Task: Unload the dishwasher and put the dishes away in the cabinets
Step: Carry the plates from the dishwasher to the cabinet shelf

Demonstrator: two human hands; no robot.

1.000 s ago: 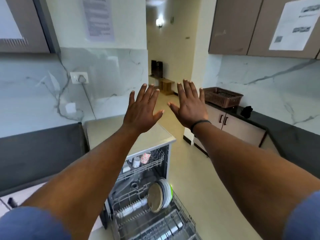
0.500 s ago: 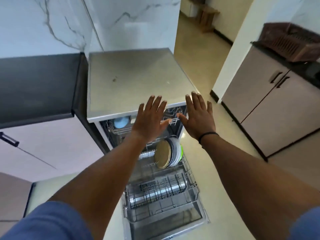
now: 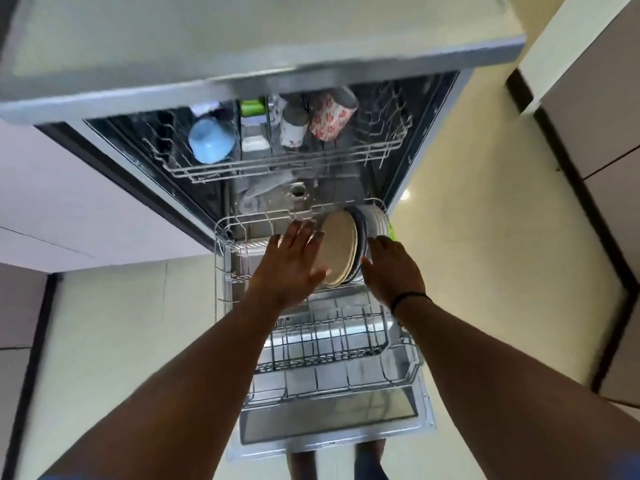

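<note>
Beige plate (image 3: 337, 251) stands between flat left hand (image 3: 291, 265) and loose-fingered right hand (image 3: 393, 268).

Both bare forearms are extended forward and downward, roughly parallel. The left hand (image 3: 293, 263) is held flat, palm down, with fingers straight and together. The right hand (image 3: 393, 270) is likewise extended, fingers relaxed; a dark band (image 3: 410, 296) is worn at its wrist.

Shiny wire-metal lower rack (image 3: 221, 258), matt beige plate (image 3: 341, 251), glossy blue cup (image 3: 211, 140), brushed-steel dishwasher top (image 3: 242, 39).
</note>
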